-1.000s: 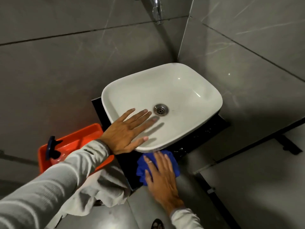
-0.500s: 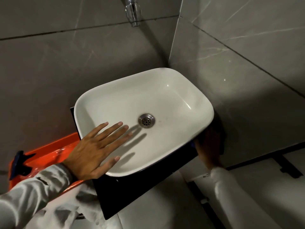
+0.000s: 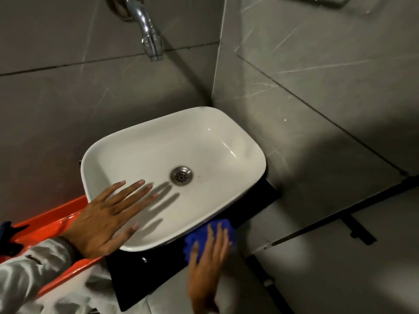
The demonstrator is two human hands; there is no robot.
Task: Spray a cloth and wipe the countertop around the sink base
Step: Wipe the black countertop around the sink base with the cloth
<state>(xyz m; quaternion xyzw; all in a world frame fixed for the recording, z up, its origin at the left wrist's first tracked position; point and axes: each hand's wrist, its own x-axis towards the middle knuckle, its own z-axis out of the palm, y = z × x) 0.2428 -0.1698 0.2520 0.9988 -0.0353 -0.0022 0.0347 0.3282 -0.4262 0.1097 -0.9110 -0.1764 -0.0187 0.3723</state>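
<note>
A white vessel sink sits on a small black countertop in a grey tiled corner. My left hand lies flat and open over the sink's near-left rim, fingers spread toward the drain. My right hand presses a blue cloth onto the countertop at the sink's front-right base, fingers flat on top of it. The cloth's lower part is hidden under the hand. The dark head of a spray bottle shows at the far left.
An orange tub stands left of the counter, with a white rag hanging below it. A chrome tap juts from the wall above the sink. Grey walls close in behind and to the right.
My right hand has come back from behind the sink's right side to the front edge, and the blue cloth is visible again. My left hand stays on the rim.
</note>
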